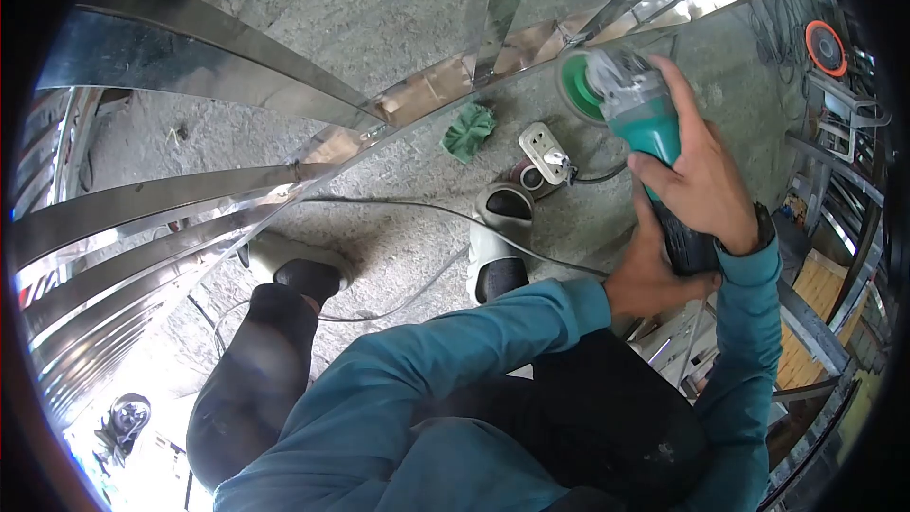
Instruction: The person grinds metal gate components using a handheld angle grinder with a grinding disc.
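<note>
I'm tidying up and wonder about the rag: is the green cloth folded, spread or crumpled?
Crumpled: the green cloth lies bunched on the floor, with creases and uneven edges.

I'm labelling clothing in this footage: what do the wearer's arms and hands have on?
Both arms wear long teal sleeves, with a banded cuff visible at the left wrist. The left hand and right hand are gloveless. A dark band circles the right wrist.
</note>
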Available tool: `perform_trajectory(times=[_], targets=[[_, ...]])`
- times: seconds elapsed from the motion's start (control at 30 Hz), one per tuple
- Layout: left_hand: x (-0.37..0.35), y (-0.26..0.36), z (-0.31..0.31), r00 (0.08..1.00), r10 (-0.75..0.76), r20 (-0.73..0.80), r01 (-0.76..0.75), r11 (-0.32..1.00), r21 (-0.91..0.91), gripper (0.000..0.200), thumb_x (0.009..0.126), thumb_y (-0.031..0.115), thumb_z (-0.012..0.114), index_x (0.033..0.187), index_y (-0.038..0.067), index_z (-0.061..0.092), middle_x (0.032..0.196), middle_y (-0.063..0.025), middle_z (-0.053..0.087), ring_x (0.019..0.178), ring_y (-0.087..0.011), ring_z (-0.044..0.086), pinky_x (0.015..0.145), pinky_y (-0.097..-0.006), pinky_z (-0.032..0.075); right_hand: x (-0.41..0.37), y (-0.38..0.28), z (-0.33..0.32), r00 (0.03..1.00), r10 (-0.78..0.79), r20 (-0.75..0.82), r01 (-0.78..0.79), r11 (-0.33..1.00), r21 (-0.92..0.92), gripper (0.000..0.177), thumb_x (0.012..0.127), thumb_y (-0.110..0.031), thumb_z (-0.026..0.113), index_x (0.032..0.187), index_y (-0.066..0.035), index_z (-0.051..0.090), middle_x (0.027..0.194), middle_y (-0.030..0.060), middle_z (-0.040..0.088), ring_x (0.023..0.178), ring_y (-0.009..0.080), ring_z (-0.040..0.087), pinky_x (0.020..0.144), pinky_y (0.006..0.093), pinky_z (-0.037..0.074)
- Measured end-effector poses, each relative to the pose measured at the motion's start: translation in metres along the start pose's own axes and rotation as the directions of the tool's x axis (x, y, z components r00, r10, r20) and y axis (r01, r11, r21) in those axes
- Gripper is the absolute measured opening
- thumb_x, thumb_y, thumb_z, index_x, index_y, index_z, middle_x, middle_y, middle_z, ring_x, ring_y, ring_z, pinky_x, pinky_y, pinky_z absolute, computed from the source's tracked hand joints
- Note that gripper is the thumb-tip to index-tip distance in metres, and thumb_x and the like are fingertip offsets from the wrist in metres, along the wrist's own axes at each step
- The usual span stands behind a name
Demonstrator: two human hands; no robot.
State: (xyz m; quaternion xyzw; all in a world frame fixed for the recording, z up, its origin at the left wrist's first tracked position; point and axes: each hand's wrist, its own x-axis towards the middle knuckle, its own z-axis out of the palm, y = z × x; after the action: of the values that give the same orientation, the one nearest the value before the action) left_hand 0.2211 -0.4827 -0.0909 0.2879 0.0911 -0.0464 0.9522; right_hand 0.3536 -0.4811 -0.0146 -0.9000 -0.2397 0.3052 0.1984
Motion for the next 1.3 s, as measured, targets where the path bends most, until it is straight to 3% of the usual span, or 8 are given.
perform_trajectory(times=[0.13,0.57,0.67,0.73,0.8,0.87,1.07,1.3], targets=[[0.015,0.001,-0.011,0.986,0.159,-0.053,-0.162,0.985,-0.060,0.129,0.075,0.009,0.086,0.151,0.002,-0.018,0.150,-0.0204,0.030,0.142,-0.0291,0.035,0.117,-0.0425,0.034,0.022,0.001,0.006,0.997,-0.048,0.053,0.050,0.998,-0.036,0.090,0.080,-0.007,0.070,0.157,-0.013,0.023,0.128,0.0312,0.059,0.119,0.0500,0.058,0.100,0.0469,0.046],[0.016,0.009,-0.027,0.995,0.073,-0.067,-0.080,0.991,-0.104,0.131,0.073,0.006,0.087,0.148,0.000,-0.020,0.142,-0.0194,0.040,0.134,-0.0278,0.046,0.109,-0.0417,0.044,0.033,0.003,0.019,0.996,-0.087,0.002,0.087,0.991,-0.099,0.096,0.079,-0.011,0.074,0.157,-0.012,0.019,0.128,0.0294,0.060,0.115,0.0476,0.061,0.096,0.0484,0.049],[0.010,0.015,-0.026,0.985,0.088,-0.146,-0.083,0.996,0.038,0.135,0.074,0.012,0.086,0.148,-0.002,-0.027,0.147,-0.0251,0.035,0.138,-0.0340,0.043,0.112,-0.0431,0.041,0.031,0.048,0.027,0.976,-0.214,-0.044,0.217,0.974,0.071,0.092,0.081,-0.014,0.076,0.155,-0.008,0.021,0.127,0.0246,0.061,0.113,0.0398,0.063,0.096,0.0461,0.051],[0.001,0.017,-0.029,0.975,0.194,-0.107,-0.122,0.873,0.471,0.138,0.077,0.018,0.084,0.147,-0.003,-0.033,0.152,-0.0332,0.027,0.142,-0.0417,0.038,0.114,-0.0444,0.037,0.035,0.049,0.032,0.950,-0.307,-0.056,0.312,0.923,0.225,0.089,0.082,-0.016,0.077,0.153,-0.006,0.024,0.125,0.0222,0.062,0.108,0.0351,0.065,0.094,0.0453,0.052],[-0.003,0.025,-0.026,0.978,0.153,-0.140,-0.077,0.895,0.439,0.137,0.078,0.021,0.082,0.148,-0.003,-0.033,0.155,-0.0384,0.019,0.145,-0.0477,0.030,0.117,-0.0457,0.033,0.025,0.040,0.028,0.977,0.160,0.143,-0.214,0.678,0.703,0.074,0.086,-0.013,0.074,0.147,-0.003,0.034,0.119,0.0149,0.063,0.103,0.0256,0.065,0.092,0.0388,0.053],[-0.010,0.034,-0.021,0.980,0.012,-0.197,0.070,0.912,0.404,0.136,0.077,0.021,0.082,0.150,-0.002,-0.030,0.153,-0.0395,0.019,0.141,-0.0516,0.035,0.114,-0.0466,0.038,0.024,0.035,0.031,0.966,0.192,0.173,-0.257,0.628,0.735,0.067,0.087,-0.012,0.073,0.144,-0.002,0.038,0.116,0.0145,0.063,0.102,0.0238,0.065,0.091,0.0359,0.054],[-0.022,0.062,-0.035,0.951,0.012,-0.310,0.162,0.833,0.529,0.131,0.074,0.017,0.080,0.156,0.004,-0.021,0.148,-0.0409,0.025,0.123,-0.0572,0.050,0.105,-0.0499,0.046,0.031,0.025,0.054,0.954,0.211,0.213,-0.293,0.501,0.814,0.051,0.089,-0.012,0.070,0.133,-0.002,0.046,0.108,0.0161,0.065,0.096,0.0237,0.067,0.082,0.0339,0.057],[-0.036,0.077,-0.050,0.938,0.054,-0.341,0.121,0.873,0.472,0.118,0.072,0.006,0.076,0.160,0.003,-0.003,0.152,-0.0387,0.022,0.142,-0.0550,0.028,0.118,-0.0483,0.030,0.037,0.021,0.087,0.939,0.206,0.274,-0.312,0.181,0.933,0.047,0.092,-0.023,0.064,0.130,-0.001,0.048,0.110,0.0174,0.062,0.082,0.0257,0.067,0.073,0.0370,0.059]])
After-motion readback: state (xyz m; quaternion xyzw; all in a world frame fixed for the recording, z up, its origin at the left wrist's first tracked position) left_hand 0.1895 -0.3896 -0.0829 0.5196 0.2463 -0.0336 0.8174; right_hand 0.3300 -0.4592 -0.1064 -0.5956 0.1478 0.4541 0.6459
